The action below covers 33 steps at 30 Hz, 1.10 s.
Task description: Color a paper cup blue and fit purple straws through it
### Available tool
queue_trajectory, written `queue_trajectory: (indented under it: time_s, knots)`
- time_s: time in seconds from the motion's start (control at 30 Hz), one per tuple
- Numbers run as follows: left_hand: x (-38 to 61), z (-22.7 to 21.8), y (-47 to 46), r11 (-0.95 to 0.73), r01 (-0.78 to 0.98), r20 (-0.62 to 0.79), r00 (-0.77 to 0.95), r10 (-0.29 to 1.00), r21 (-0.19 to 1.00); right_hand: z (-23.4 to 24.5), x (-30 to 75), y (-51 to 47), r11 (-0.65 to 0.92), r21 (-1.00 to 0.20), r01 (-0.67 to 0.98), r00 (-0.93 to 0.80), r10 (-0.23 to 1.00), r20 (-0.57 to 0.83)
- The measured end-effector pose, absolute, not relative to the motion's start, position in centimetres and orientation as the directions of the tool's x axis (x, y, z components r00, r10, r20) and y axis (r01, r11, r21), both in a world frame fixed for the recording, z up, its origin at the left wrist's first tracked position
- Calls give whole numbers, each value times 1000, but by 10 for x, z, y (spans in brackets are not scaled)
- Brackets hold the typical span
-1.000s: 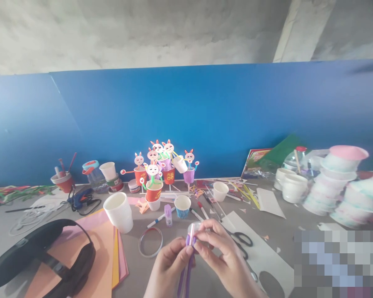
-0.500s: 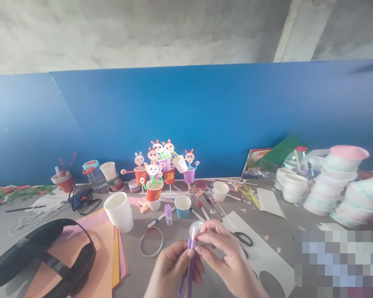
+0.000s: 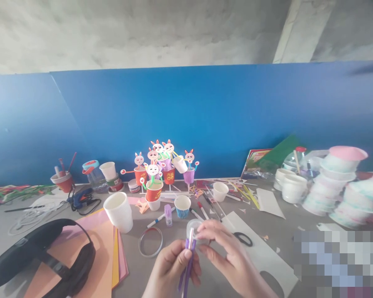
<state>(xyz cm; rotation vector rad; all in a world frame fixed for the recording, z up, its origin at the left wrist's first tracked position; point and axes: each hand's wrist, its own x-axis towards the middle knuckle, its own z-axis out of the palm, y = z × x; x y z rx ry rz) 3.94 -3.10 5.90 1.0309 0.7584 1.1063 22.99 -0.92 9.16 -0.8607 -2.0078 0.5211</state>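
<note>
Purple strips (image 3: 189, 269), bunched along a white stick (image 3: 191, 234), stand at a slight tilt above the near middle of the grey table (image 3: 133, 242). Left hand (image 3: 172, 263) grasps the bundle: thumb across the front, fingers curled behind. White tip rises clear of the purple ends; lower ends run down toward the bottom edge of view.

Right hand (image 3: 225, 252) — loosely bent, thumb parted from the forefinger, nothing seen gripped. Its fingertips hang just beside the white tip; cannot tell whether they touch it.

Just beyond the fingers, a clear round container (image 3: 191, 224), partly covered by the right hand. To the right, a black scissor handle (image 3: 243, 239) shows by the hand, near a white sheet (image 3: 261, 248). Left of the hands, a tape ring (image 3: 141, 246) lies flat; farther left, orange paper (image 3: 102, 265) under a black curved object (image 3: 81, 265).

Behind the hands: small purple-capped bottle (image 3: 168, 217), blue-banded cup (image 3: 182, 212), tall white cup (image 3: 120, 217). Rabbit-faced cup figures (image 3: 154, 191) cluster farther back — red and purple cups among them — before a blue panel (image 3: 186, 107). Pastel cup stacks (image 3: 332, 186) stand at far right.
</note>
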Motion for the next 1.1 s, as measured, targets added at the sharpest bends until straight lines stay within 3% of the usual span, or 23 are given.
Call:
queue_trajectory:
  time_s: [0.2, 0.3, 0.4, 0.53, 0.73, 0.87, 1.0, 1.1]
  knots:
    - [37, 57, -29, 9, -278, 85, 323, 943, 960, 94, 230, -10, 569, -756, 322, -399, 806, 437]
    - [33, 63, -28, -165, -147, 204, 317, 926, 975, 96, 232, -11, 475, -835, 278, -394, 849, 352]
    - [29, 73, -29, -363, 73, 320, 335, 886, 929, 100, 235, -9, 276, -954, 120, -446, 873, 197]
    - [29, 78, -30, -420, 182, 313, 427, 848, 889, 110, 239, -2, 13, -998, -53, -511, 859, 39]
    - [34, 68, -30, -489, 248, 319, 505, 802, 837, 118, 236, 12, 153, -966, 209, -483, 875, 35]
    - [33, 74, -29, -442, 365, 216, 517, 828, 819, 128, 234, 17, 429, -779, 458, -476, 858, 192]
    - [30, 83, -29, -460, 470, 205, 497, 843, 753, 139, 233, 19, 664, -584, 466, -592, 725, 352]
    - [29, 86, -29, -525, 557, 263, 484, 835, 643, 140, 232, 21, 648, -607, 460, -593, 733, 333]
